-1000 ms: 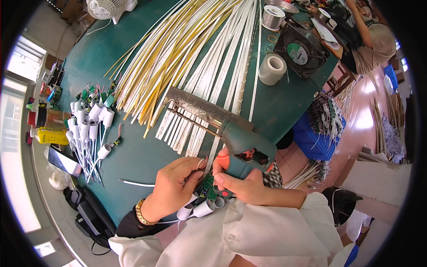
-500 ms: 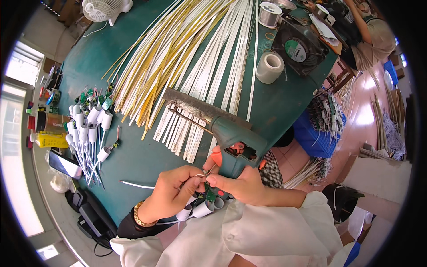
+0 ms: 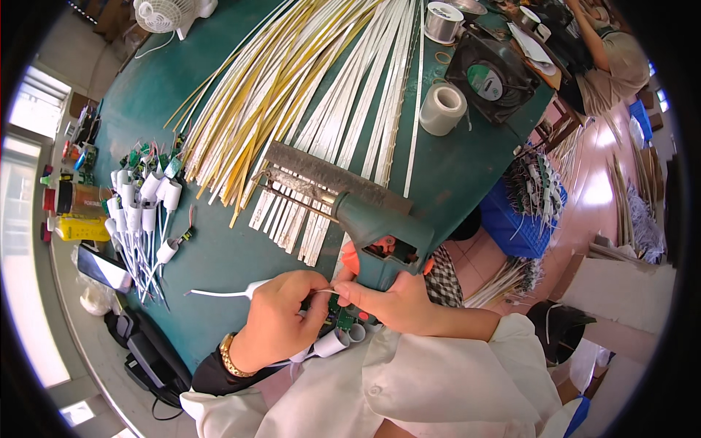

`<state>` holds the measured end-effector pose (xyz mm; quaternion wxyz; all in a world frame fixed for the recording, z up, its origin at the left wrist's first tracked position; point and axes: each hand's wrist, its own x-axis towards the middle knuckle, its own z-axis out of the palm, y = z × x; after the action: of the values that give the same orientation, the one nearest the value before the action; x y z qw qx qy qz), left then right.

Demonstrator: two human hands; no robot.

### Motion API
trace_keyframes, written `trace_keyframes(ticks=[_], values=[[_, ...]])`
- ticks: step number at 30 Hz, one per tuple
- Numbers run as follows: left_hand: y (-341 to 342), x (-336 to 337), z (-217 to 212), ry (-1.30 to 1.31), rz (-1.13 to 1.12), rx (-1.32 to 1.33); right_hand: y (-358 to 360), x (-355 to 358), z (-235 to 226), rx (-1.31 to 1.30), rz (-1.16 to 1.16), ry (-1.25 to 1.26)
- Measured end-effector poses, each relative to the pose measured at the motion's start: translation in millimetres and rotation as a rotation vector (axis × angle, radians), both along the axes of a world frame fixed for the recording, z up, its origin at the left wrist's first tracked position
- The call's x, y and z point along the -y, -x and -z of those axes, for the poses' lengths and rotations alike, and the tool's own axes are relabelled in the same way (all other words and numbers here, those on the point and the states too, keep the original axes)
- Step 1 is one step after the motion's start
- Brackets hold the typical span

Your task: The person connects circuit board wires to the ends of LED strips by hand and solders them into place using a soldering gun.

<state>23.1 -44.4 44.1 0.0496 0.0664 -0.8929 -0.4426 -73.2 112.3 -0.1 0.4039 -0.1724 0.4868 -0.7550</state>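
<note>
My left hand is closed in a pinch on a thin pale wire. Beyond its knuckles a white cable with a white sleeve sticks out to the left. My right hand is wrapped round the handle of a dark green soldering gun with orange parts, while its thumb and finger press on the other end of the wire. The gun's metal nozzle points left, over the ends of white strips. Just below my hands lie a green circuit board and white sleeves, partly hidden.
Long white and yellow strips fan across the green table, with a dark metal bar across them. White-sleeved cables lie left. A solder spool, a white roll and a black fan stand right.
The sleeved end of the white cable has come into sight left of my left hand. The soldering gun has shifted slightly left, and more wire shows between my hands.
</note>
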Motion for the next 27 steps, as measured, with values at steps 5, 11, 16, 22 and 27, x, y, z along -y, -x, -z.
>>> trace_keyframes(ticks=[5,11,16,22,27], values=[[-0.5,10.5,23.3,0.383,-0.159,0.012,3.8,-9.4,-21.0,0.124,0.062,-0.123],[-4.2,10.3,31.1,0.420,-0.257,0.042,21.3,-39.3,-27.1,0.173,-0.043,-0.087],[-2.2,8.8,33.3,0.278,-0.247,0.052,20.3,-66.1,-32.0,0.104,-0.156,-0.196],[2.4,-2.3,35.8,0.272,-0.401,0.034,23.7,-80.8,8.2,-0.190,-0.322,-0.228],[1.8,-9.1,37.2,0.311,-0.450,0.046,19.4,-83.1,14.5,-0.360,-0.397,-0.416]])
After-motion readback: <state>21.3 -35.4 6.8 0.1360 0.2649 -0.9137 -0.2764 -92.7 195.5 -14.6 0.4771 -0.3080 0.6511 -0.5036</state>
